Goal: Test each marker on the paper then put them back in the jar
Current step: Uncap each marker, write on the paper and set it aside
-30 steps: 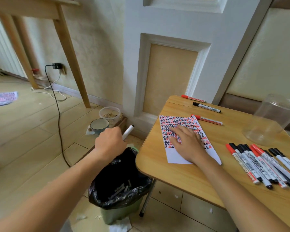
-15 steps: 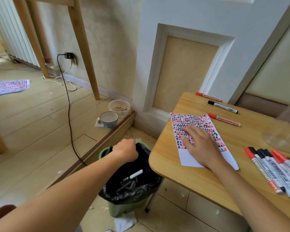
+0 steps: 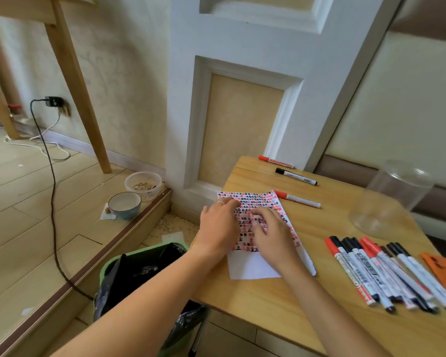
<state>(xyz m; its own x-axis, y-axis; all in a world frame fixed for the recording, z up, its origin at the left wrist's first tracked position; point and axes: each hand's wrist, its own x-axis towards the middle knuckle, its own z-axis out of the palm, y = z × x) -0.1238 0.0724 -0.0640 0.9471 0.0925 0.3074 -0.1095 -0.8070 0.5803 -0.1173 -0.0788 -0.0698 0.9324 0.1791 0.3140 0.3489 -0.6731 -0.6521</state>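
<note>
Your left hand [image 3: 218, 228] and right hand [image 3: 273, 233] both lie flat on the paper [image 3: 255, 266], grip released, which pins it to the surface [image 3: 281, 300] for testing. To the right, the markers [image 3: 379, 271] lie in a row within reach; the empty jar [image 3: 394, 199] stands beyond them.

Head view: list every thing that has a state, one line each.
paper: flat on the table, mostly covered in red and black marks
jar: empty, no lid on it
three markers: capped, lying apart behind the paper
marker row: capped, lying side by side
bin: open, lined with a black bag
left hand: resting on the paper
right hand: resting on the paper
</note>
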